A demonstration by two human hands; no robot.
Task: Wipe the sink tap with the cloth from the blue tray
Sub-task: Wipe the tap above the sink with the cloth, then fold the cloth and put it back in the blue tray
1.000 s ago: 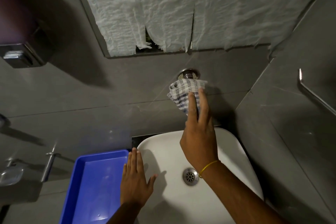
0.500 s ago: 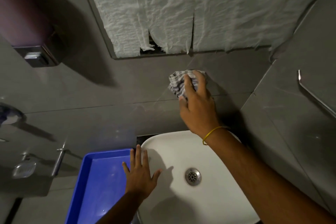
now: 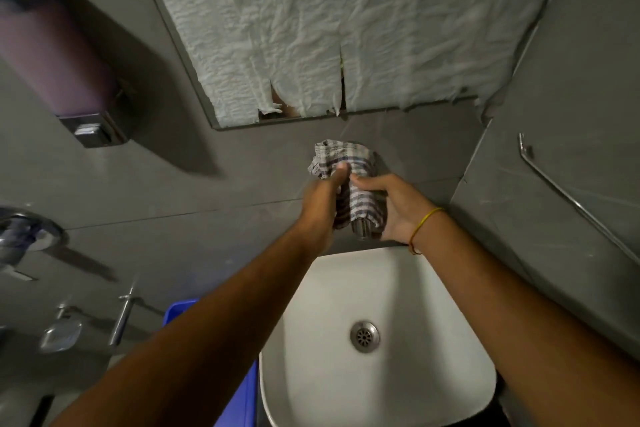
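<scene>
Head view, left hand and right hand gripping checked cloth around tap

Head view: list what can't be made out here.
- Tap: wrapped in the checked cloth; only its metal tip shows.
- Blue tray: mostly behind the left forearm, cut by the bottom edge.
- Left hand and right hand: fingers partly buried in cloth.
- Mirror: covered by crumpled paper.
</scene>
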